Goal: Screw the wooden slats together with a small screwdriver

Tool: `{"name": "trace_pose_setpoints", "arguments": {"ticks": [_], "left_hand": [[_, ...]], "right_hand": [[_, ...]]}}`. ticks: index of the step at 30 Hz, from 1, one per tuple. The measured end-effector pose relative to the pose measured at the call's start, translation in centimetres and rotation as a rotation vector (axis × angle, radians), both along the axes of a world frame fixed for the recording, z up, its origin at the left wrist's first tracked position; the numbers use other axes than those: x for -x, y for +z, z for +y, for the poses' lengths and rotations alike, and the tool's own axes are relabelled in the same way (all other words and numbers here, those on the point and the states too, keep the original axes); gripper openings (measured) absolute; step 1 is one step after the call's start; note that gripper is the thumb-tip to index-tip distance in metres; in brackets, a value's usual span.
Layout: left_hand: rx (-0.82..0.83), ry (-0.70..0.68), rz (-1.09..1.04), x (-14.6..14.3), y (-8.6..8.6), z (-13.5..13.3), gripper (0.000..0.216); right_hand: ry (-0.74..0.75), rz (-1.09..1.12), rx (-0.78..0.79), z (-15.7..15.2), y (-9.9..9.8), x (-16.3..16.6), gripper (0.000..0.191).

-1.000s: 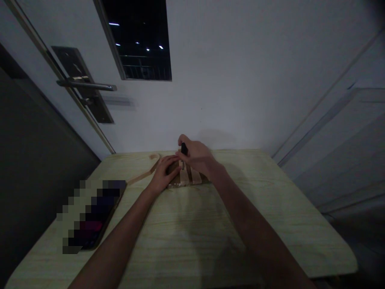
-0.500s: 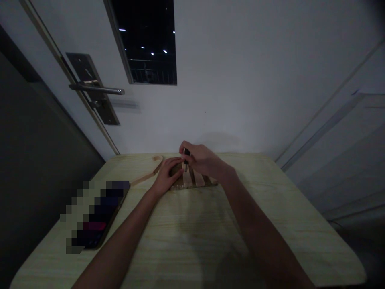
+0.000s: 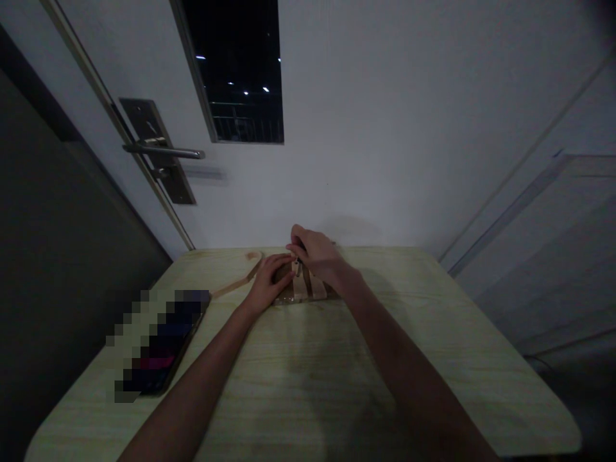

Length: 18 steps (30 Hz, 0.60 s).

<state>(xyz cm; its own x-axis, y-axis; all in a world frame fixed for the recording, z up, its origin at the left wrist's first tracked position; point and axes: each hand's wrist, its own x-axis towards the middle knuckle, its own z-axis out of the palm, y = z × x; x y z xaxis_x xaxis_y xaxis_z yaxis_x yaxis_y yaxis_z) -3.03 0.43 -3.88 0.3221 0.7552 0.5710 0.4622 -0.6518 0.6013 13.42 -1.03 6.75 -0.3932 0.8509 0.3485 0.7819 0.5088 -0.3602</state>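
Note:
A small flat wooden piece (image 3: 308, 290) with pale slats lies near the far edge of the light wooden table (image 3: 308, 378). My left hand (image 3: 269, 281) rests flat on its left end, fingers stretched over it. My right hand (image 3: 315, 253) hovers over the piece with its fingers closed around a small dark-handled tool (image 3: 298, 264), the tip pointing down at the wood. The light is dim, so fine detail on the piece is hard to make out.
A thin wooden strip (image 3: 238, 280) lies left of the hands. A phone (image 3: 161, 346), partly pixelated, sits at the table's left side. Behind stand a white wall, a dark window (image 3: 235, 70) and a door handle (image 3: 163, 153).
Both hands stay on the wooden piece; my right hand has dipped slightly lower over it with the tool. The view has shifted a little.

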Motion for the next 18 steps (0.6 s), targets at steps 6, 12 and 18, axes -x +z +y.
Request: {"name": "trace_pose_setpoints", "arguments": {"ticks": [6,12,18], "left_hand": [[0.007,0.003,0.009,0.0,0.2,-0.1,0.031],[0.021,-0.005,0.004,0.0,0.4,-0.2,0.031],[0.015,-0.005,-0.003,0.0,0.3,-0.2,0.032]], "right_hand": [[0.173,0.063,0.036,-0.7,0.5,-0.7,0.011],[0.144,0.005,0.132,-1.4,0.9,-1.5,0.020],[0.014,-0.048,0.093,-0.5,0.7,-1.2,0.015]]}}
